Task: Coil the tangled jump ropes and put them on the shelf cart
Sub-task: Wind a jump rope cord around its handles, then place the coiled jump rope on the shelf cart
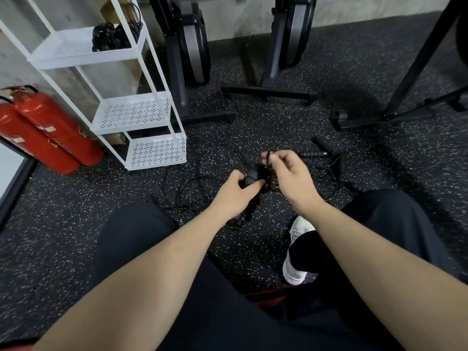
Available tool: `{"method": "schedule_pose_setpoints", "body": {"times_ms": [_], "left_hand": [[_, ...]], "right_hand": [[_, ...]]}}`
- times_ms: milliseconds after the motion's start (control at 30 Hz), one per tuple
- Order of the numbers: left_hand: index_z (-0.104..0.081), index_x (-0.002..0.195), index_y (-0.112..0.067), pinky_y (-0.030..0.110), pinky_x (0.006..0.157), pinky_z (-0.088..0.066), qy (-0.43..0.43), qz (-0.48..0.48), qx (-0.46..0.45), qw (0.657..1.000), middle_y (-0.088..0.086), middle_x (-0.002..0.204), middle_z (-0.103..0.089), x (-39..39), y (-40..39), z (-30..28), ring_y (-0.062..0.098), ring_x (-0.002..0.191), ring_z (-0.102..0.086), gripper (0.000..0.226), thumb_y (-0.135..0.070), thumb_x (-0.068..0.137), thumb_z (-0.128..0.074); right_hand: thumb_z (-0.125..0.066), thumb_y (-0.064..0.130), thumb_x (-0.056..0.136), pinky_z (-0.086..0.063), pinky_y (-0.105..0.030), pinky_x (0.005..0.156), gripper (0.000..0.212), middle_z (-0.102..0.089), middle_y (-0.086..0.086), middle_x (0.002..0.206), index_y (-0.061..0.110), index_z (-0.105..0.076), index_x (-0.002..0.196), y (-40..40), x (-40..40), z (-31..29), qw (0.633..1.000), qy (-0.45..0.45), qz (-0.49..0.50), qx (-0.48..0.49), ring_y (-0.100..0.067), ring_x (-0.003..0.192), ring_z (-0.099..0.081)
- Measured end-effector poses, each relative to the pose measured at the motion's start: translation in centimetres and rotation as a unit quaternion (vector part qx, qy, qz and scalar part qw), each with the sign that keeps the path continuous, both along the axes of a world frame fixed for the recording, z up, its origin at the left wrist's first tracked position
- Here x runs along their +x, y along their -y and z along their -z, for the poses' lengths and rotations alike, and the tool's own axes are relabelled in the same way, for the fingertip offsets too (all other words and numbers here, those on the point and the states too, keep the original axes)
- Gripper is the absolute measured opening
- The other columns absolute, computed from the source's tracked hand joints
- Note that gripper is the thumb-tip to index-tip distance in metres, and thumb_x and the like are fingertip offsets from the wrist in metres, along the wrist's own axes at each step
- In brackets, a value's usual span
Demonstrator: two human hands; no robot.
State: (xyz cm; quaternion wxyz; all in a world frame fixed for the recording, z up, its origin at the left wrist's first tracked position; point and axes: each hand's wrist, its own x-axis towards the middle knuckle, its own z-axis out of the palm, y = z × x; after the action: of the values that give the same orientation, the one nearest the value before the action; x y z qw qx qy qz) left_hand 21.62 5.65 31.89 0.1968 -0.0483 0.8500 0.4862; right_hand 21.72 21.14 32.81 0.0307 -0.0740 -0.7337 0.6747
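We see a white shelf cart (141, 115) at left with coiled ropes (114, 36) on top. Our left hand (235, 188) grips a black rope bundle (255, 176); our right hand (288, 173) pinches its cord above tangled ropes (326, 173) on the floor.

White perforated metal shelf cart (134, 113); speckled matt rubber floor (278, 127).

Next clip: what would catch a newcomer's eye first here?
The two hands at centre: the left hand grips a black rope bundle while the right hand pinches its cord. Loose black ropes sprawl on the speckled floor beyond. At left stand a white shelf cart, coiled ropes on its top shelf, and two red fire extinguishers.
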Motion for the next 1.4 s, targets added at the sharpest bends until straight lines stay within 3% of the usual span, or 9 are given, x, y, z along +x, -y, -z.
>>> {"method": "schedule_pose_setpoints", "body": {"times_ms": [200,267,367,500,600,800,1033,1267,1400], "left_hand": [[-0.056,0.108,-0.030,0.032,0.081,-0.052,0.034,-0.011,0.066,0.997,-0.008,0.108,-0.069,-0.9,-0.5,-0.3,0.011,0.097,-0.066,0.036,-0.059,0.090,-0.068],[-0.058,0.114,-0.029,0.041,0.085,-0.059,0.069,-0.027,0.101,0.992,-0.002,0.111,-0.072,-1.0,-0.6,-0.2,0.019,0.096,-0.071,0.045,-0.063,0.087,-0.070],[-0.056,0.125,-0.023,0.035,0.068,-0.061,0.112,-0.062,0.161,0.979,0.006,0.110,-0.073,-1.3,-0.5,-0.8,0.024,0.085,-0.075,0.049,-0.058,0.092,-0.067],[-0.061,0.127,-0.018,0.044,0.078,-0.061,0.160,-0.126,0.295,0.933,0.014,0.114,-0.075,-2.8,0.4,-2.6,0.032,0.091,-0.075,0.047,-0.053,0.096,-0.064],[-0.070,0.119,-0.017,0.037,0.071,-0.061,0.160,-0.168,0.352,0.907,0.012,0.107,-0.077,-4.1,1.5,-5.0,0.030,0.082,-0.075,0.042,-0.052,0.101,-0.055],[-0.071,0.125,-0.017,0.048,0.097,-0.058,0.118,-0.205,0.375,0.896,0.012,0.113,-0.077,-6.3,4.7,-9.4,0.031,0.102,-0.075,0.055,-0.062,0.097,-0.056],[-0.068,0.127,-0.021,0.048,0.092,-0.060,0.040,-0.210,0.359,0.908,0.008,0.111,-0.078,-9.6,10.3,-15.4,0.028,0.101,-0.076,0.068,-0.076,0.090,-0.053],[-0.064,0.126,-0.017,0.042,0.089,-0.061,-0.020,-0.167,0.370,0.914,0.009,0.109,-0.078,-10.3,16.4,-18.6,0.026,0.104,-0.073,0.032,-0.020,0.096,-0.072],[-0.059,0.129,-0.014,0.034,0.080,-0.061,-0.059,-0.188,0.380,0.904,0.015,0.110,-0.076,-11.6,18.8,-18.8,0.023,0.094,-0.076,0.043,-0.004,0.091,-0.075]], "right_hand": [[-0.051,0.019,0.107,-0.050,-0.040,0.100,0.014,-0.076,-0.002,0.113,0.019,-0.060,0.095,-0.2,-0.5,-0.9,0.973,0.033,0.077,-0.216,-0.014,0.097,-0.069],[-0.054,0.022,0.105,-0.051,-0.039,0.100,0.011,-0.076,0.000,0.114,0.022,-0.061,0.096,-0.4,-0.7,-1.2,0.977,0.041,0.073,-0.198,-0.016,0.102,-0.070],[-0.056,0.036,0.104,-0.053,-0.034,0.095,0.011,-0.072,0.008,0.120,0.027,-0.060,0.110,-0.9,-0.9,-1.8,0.979,0.082,0.082,-0.165,-0.016,0.114,-0.066],[-0.058,0.033,0.102,-0.050,-0.041,0.098,0.011,-0.067,0.003,0.122,0.028,-0.063,0.110,-0.3,-1.0,-2.6,0.987,0.125,0.048,-0.087,-0.016,0.101,-0.064],[-0.061,0.038,0.100,-0.055,-0.037,0.082,0.017,-0.070,0.001,0.117,0.029,-0.065,0.113,1.5,-1.1,-4.1,0.987,0.134,-0.012,-0.092,-0.016,0.088,-0.067],[-0.075,0.030,0.091,-0.059,-0.035,0.068,0.054,-0.069,-0.003,0.122,0.033,-0.048,0.138,6.1,-3.6,-8.5,0.975,0.131,-0.121,-0.134,-0.023,0.100,-0.073],[-0.077,0.020,0.089,-0.058,-0.036,0.069,0.063,-0.069,-0.008,0.127,0.025,-0.047,0.144,12.1,-8.2,-14.0,0.968,0.094,-0.100,-0.210,-0.028,0.108,-0.071],[-0.075,0.026,0.092,-0.055,-0.041,0.087,0.051,-0.072,-0.006,0.117,0.036,-0.048,0.134,16.7,-11.6,-18.3,0.970,0.079,-0.118,-0.199,-0.026,0.105,-0.070],[-0.075,0.030,0.092,-0.053,-0.031,0.072,0.059,-0.074,-0.001,0.116,0.041,-0.043,0.140,19.7,-13.7,-18.8,0.972,0.078,-0.150,-0.165,-0.020,0.097,-0.073]]}}
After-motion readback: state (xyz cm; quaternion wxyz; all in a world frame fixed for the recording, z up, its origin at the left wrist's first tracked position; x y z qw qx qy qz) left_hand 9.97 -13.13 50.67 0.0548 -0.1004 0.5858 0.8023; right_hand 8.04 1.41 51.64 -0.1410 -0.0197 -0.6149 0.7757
